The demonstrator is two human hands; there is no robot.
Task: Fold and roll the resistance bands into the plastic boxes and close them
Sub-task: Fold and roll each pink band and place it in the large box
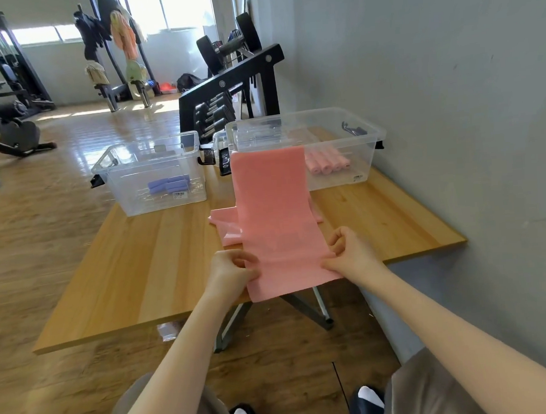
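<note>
Here the wooden table [141, 272] carries two open plastic boxes [306, 147]; the pink band [271, 207] drapes from the right box's rim to the near edge, where left hand [229, 268] and right hand [351, 254] pinch its sides. Uneven tension could skew the fold or tug the box.

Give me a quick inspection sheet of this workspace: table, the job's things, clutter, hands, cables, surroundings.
Surface: wooden table against a grey wall.
Job's things: pink band draped from the table edge up over the right box, which holds pink rolls; left box holds purple rolls. Both boxes stand open.
Clutter: nothing seen.
Hands: left hand and right hand pinch the band's edges.
Cables: nothing seen.
Surroundings: dumbbell rack, gym machines.
</note>
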